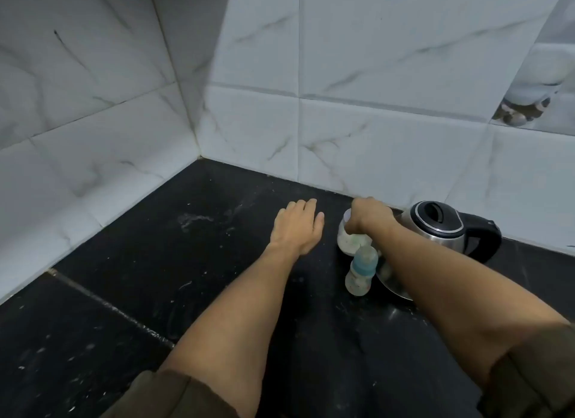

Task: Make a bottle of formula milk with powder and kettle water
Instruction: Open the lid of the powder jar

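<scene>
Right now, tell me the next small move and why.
Probably twist the lid off the powder jar. The right hand is closed over its top, the left hand lies flat and empty on the counter, and the baby bottle still wears its cap beside the kettle. Steadying the jar with the left hand should help.

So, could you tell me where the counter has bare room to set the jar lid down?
Bare black counter lies left of the left hand, out to the tiled corner, and in front between the forearms. The right side is crowded: powder jar, baby bottle, a steel dish and the kettle stand close together.
</scene>
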Available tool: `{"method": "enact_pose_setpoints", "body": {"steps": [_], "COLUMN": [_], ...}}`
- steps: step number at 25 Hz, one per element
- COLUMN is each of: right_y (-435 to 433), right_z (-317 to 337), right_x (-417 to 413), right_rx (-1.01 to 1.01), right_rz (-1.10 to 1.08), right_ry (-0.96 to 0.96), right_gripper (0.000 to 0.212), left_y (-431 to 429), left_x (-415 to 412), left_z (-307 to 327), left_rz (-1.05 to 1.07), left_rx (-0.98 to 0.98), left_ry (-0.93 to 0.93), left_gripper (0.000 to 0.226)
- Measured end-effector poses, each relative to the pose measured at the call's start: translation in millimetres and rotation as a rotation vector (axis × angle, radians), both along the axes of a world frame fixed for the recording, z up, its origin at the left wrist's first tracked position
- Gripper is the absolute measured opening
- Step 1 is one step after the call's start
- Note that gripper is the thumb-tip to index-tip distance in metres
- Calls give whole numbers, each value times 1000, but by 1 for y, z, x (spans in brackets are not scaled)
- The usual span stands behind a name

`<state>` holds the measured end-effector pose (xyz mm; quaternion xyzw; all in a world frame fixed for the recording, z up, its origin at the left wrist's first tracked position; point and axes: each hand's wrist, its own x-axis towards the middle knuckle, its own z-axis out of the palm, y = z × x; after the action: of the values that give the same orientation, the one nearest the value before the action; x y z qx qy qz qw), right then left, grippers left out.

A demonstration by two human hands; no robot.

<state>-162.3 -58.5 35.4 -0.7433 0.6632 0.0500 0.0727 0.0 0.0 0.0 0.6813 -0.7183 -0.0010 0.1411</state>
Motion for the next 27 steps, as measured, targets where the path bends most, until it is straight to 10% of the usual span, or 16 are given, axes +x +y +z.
{"method": "enact_pose_setpoints", "body": {"steps": [16, 24, 27], "right_y": [-15, 42, 72], "right_z": [18, 49, 48], "right_x": [38, 135, 159], "right_rx": [135, 229, 237], "right_rz": [78, 372, 470], "right_ry": [-35, -147, -152], "right_gripper": [46, 59, 61], "left_y": [12, 82, 115], "left_x": [44, 106, 123], "left_z": [15, 21, 8], "left_rz": [48, 165, 221], "left_rx": [67, 282, 284], "left_ry": [58, 261, 322], "left_gripper": [56, 112, 99]}}
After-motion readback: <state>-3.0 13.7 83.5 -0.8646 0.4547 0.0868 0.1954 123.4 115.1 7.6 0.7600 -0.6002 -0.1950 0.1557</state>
